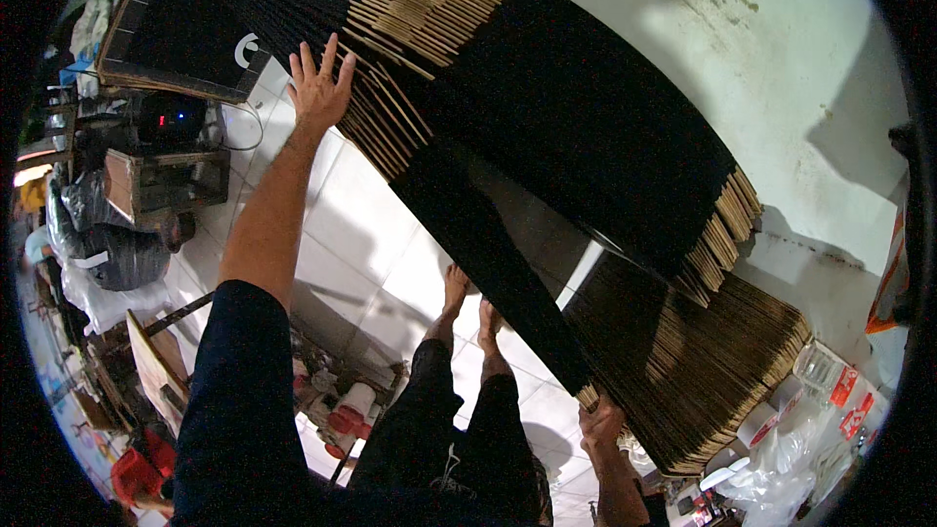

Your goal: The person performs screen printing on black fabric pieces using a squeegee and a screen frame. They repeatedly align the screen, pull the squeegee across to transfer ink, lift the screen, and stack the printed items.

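Long black slats with bare tan wooden ends [434, 0] lie in large overlapping layers across the upper and right parts of the view. My left hand [320, 90] is stretched out with its fingers spread, against the near edge of the slats beside several thin bare sticks [386, 122]. A narrow black strip [478, 244] runs from there down to the right and ends in a small tan tip [588, 396]. At that tip my right hand [601, 422] is closed around the strip's end; its fingers are partly hidden. Behind it, a fanned layer [703, 371] spreads to the right.
A stained pale wall [830, 49] rises behind the slats. Below are white floor tiles [342, 195] and my bare feet [455, 288]. A wooden box [166, 181] and black plastic bags [117, 254] stand at left. Clear plastic containers [825, 371] sit at lower right.
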Demonstrator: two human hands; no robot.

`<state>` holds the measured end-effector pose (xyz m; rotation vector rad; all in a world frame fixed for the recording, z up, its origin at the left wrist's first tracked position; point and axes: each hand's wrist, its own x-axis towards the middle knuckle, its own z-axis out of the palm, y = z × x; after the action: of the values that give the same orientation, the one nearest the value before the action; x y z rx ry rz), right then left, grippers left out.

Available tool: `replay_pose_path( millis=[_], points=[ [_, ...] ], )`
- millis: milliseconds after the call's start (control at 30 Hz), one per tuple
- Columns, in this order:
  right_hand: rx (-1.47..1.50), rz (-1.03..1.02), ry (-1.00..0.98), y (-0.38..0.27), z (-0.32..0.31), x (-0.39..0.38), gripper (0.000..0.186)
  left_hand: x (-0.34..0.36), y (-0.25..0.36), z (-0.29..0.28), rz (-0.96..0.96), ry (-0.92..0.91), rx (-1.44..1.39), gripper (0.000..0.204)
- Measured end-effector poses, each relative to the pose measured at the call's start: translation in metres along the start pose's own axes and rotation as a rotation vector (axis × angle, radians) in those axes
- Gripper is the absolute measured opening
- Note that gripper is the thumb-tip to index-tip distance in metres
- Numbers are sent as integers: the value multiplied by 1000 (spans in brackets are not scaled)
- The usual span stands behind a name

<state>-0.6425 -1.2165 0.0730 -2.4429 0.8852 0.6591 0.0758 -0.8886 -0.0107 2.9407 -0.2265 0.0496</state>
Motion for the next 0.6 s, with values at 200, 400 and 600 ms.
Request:
replay_pose_path(
  millis=[200, 400, 600],
  points=[
    [40, 98, -95, 12, 6, -19, 66, 30, -29, 26, 136, -27, 194, 71],
    [183, 18, -15, 14, -3, -52, 44, 42, -42, 32, 456, -43, 795, 61],
    [423, 139, 79, 32, 44, -90, 43, 46, -44, 34, 673, 190, 426, 71]
  ],
)
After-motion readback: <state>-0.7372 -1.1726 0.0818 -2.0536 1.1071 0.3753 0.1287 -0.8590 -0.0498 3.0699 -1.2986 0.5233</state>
